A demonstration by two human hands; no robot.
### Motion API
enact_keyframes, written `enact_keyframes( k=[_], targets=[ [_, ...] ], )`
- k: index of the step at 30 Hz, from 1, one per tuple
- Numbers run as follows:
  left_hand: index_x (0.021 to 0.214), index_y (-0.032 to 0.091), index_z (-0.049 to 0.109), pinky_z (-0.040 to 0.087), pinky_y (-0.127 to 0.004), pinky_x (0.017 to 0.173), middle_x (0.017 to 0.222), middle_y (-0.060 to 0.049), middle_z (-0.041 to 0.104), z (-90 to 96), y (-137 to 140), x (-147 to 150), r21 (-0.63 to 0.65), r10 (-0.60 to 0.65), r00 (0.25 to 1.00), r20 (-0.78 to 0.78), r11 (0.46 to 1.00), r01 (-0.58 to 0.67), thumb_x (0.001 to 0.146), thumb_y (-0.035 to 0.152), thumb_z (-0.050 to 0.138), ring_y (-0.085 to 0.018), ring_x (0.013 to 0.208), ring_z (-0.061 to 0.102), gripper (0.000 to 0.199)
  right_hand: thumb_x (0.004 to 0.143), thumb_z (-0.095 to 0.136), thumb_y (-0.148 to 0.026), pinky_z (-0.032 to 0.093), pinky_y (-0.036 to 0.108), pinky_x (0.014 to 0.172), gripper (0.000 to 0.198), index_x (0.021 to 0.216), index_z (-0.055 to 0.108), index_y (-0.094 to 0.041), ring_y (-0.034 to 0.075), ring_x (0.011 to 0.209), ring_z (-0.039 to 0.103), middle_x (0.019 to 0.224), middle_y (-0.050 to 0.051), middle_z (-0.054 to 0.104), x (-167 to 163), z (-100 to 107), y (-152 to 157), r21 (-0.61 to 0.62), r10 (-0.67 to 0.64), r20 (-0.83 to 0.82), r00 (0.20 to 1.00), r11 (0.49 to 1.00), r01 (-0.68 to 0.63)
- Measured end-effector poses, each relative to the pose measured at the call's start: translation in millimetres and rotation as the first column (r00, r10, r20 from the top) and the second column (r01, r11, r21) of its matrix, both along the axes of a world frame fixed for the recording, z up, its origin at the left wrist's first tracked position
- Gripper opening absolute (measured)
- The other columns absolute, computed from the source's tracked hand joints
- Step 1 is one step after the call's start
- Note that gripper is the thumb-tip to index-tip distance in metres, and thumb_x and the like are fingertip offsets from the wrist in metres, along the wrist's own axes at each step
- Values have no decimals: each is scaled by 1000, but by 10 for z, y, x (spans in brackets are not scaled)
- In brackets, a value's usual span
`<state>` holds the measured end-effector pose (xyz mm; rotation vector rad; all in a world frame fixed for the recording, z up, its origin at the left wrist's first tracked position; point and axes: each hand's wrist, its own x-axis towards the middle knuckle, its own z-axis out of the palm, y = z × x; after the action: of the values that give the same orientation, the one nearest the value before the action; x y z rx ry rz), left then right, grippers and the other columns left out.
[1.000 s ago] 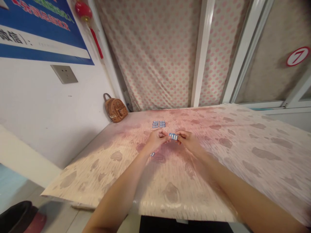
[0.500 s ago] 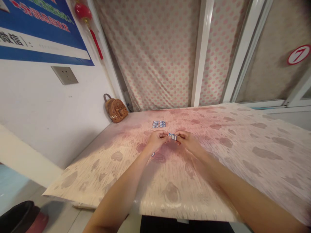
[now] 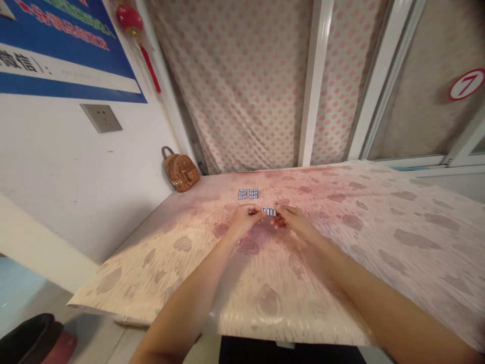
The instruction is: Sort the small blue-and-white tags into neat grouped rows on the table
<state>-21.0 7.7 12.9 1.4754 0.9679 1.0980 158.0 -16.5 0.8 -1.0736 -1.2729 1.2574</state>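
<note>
My left hand (image 3: pixel 247 216) pinches the left end of a short row of small blue-and-white blocks (image 3: pixel 270 212) just above the table. They look like tiny tiles or pieces; their exact kind is too small to make out. My right hand (image 3: pixel 291 218) is at the row's right end, fingers apart, one fingertip close to the top edge. Beyond the hands, several similar small blocks (image 3: pixel 253 193) lie in two neat groups on the table. Another small piece (image 3: pixel 239 241) lies by my left wrist, partly hidden by it.
A patterned cloth (image 3: pixel 265 301) covers the table. At its back left corner a small brown backpack (image 3: pixel 182 172) leans by the wall. Behind the table hangs a dotted curtain (image 3: pixel 242 86). A dark bin-like container (image 3: pixel 34 336) stands on the floor at lower left.
My right hand's fingers have spread and loosened from the row's right end. The row has turned slightly to lie more level. My left hand has hardly moved.
</note>
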Motion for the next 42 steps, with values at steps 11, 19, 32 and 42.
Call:
enact_keyframes(
  k=[11,19,32,42],
  targets=[
    [66,13,68,46,-23,59,62,-2,65,-32,-25,57,-20,-10,998,63,1000,11,64,32,85,-11,56,58,27,93,59,-44,53,24,56,31,77,65,-17,14,53,61,68,8,70,-9,78,-44,-105,-73,-57,996,992,67],
    [67,13,68,47,-24,59,63,-3,67,-66,-27,79,-1,-12,997,71,1000,12,60,38,87,-11,56,58,32,89,64,-31,49,21,56,16,80,65,-17,12,55,60,70,6,70,3,112,-83,-160,-38,-120,992,987,18],
    [71,14,70,40,-24,59,68,-2,67,222,13,-492,112,32,947,-318,994,4,72,32,74,-13,62,58,18,68,79,-50,53,27,64,34,74,62,-20,14,63,63,69,2,68,112,-31,70,110,-54,59,997,993,47],
    [72,18,68,37,-24,54,65,0,64,-152,-225,-1137,69,78,769,-634,997,-44,62,32,78,-15,62,58,20,74,74,-39,53,26,62,24,70,59,-20,13,61,61,68,1,66,99,-9,80,120,-46,37,998,992,42]
  ],
)
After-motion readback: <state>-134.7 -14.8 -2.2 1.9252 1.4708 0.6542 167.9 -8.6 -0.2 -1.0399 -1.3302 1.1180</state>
